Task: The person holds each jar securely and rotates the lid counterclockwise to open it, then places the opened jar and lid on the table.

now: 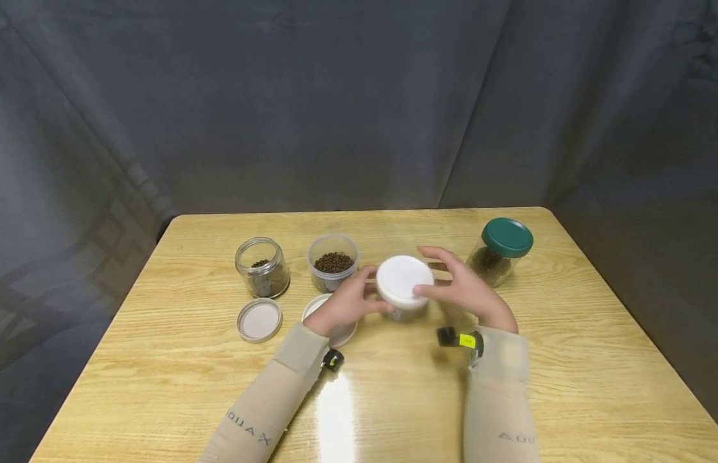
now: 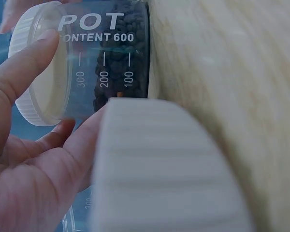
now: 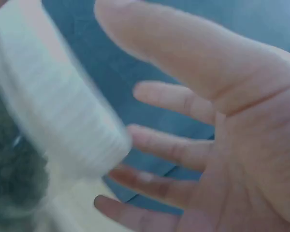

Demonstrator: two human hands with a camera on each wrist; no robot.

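Note:
A clear jar (image 2: 89, 58) printed "POT CONTENT 600" holds dark pellets and wears a ribbed white lid (image 1: 405, 278). My left hand (image 1: 350, 301) holds this jar from its left side, thumb against the wall near the lid in the left wrist view. On the other side, my right hand (image 1: 459, 288) has its fingers spread beside the lid. In the right wrist view, the right hand's fingers (image 3: 169, 101) are extended and the lid (image 3: 58, 92) is blurred; whether a fingertip touches it I cannot tell.
Left of the jar stand an uncapped plastic tub (image 1: 333, 262) and an uncapped glass jar (image 1: 263, 269), both with dark pellets. White lids lie before them, one (image 1: 259, 319) flat, another (image 1: 344, 334) partly under my left wrist. A green-lidded jar (image 1: 503, 243) stands at right.

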